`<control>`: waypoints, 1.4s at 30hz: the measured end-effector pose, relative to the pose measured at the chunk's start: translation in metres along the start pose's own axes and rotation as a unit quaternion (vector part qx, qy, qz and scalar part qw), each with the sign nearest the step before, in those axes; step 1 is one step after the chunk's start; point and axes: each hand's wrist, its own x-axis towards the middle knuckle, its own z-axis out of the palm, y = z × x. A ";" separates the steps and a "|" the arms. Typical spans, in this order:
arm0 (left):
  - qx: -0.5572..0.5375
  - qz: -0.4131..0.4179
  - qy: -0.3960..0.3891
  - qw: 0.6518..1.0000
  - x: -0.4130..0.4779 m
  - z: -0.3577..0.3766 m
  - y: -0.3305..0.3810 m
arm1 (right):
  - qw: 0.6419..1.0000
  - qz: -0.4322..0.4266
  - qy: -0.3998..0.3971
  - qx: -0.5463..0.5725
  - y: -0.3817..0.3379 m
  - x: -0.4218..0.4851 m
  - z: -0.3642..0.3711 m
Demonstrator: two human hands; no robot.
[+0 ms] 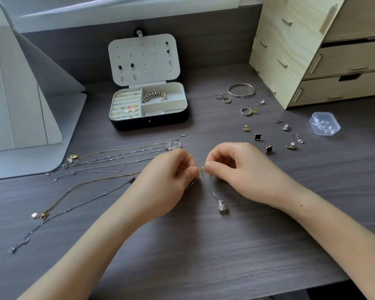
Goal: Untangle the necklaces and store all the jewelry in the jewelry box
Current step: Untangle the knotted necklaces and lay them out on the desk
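Your left hand [171, 180] and right hand [236, 169] each pinch a thin silver necklace [210, 189]; its caged pendant [222, 206] rests on the desk [204, 245].

head view, downward, close over desk [204, 245]

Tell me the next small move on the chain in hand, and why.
Probably ease the two pinches gently apart. The left hand and right hand both pinch the chain at nearly one spot, its pendant resting on the desk, so a snag or clasp seems unresolved.
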 end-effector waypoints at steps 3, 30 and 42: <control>-0.115 -0.020 -0.022 0.993 0.000 0.000 0.000 | 0.997 0.024 -0.003 0.071 0.000 -0.001 -0.003; -0.225 -0.058 0.017 0.972 0.000 0.007 0.003 | 0.923 0.112 0.054 0.364 0.000 -0.002 -0.012; -0.219 -0.047 0.020 0.974 -0.001 0.008 0.006 | 0.867 0.168 0.022 0.468 0.001 0.000 -0.019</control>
